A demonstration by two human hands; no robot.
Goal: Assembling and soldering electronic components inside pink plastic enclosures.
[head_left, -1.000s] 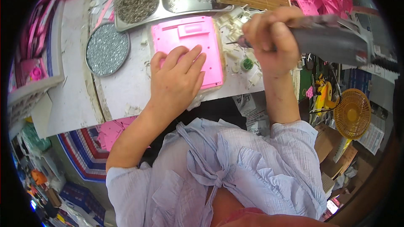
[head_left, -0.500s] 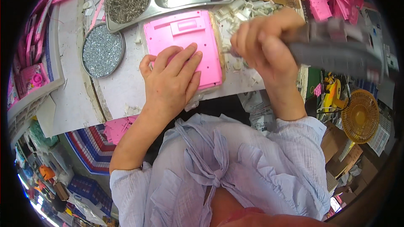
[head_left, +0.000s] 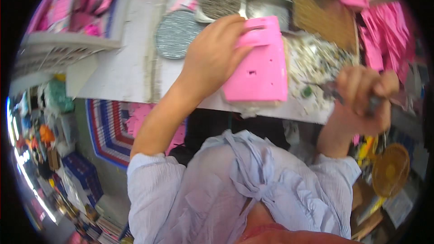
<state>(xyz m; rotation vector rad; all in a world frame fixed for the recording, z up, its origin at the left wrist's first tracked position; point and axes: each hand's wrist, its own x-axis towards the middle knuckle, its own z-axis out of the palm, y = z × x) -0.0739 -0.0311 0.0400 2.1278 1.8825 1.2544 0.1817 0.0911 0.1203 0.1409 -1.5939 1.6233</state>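
Observation:
A pink plastic panel point(head_left: 266, 74) with slots and small holes lies on the worktable, over a paler layer at its edge. My left hand point(head_left: 212, 56) is closed on its upper left part, thumb across the face and fingers at the far edge. To the right of the panel, my right hand point(head_left: 366, 92) is wrapped round a dark electric screwdriver point(head_left: 332, 91). The screwdriver's thin tip points left, apart from the panel, above small white plastic parts point(head_left: 316, 58). Motion blurs the right hand and the tool.
A round tin of small silvery screws point(head_left: 177, 34) stands left of the panel. Behind it is a metal tray point(head_left: 266, 11) with many small metal pieces, beside a brown board point(head_left: 321, 7). Pink parts point(head_left: 384, 27) are heaped at right; a pale crate point(head_left: 86, 40) stands at left.
My left hand has gone from lying flat on the panel to holding its upper left part. My right hand with the screwdriver has moved right and nearer me. The whole view has shifted.

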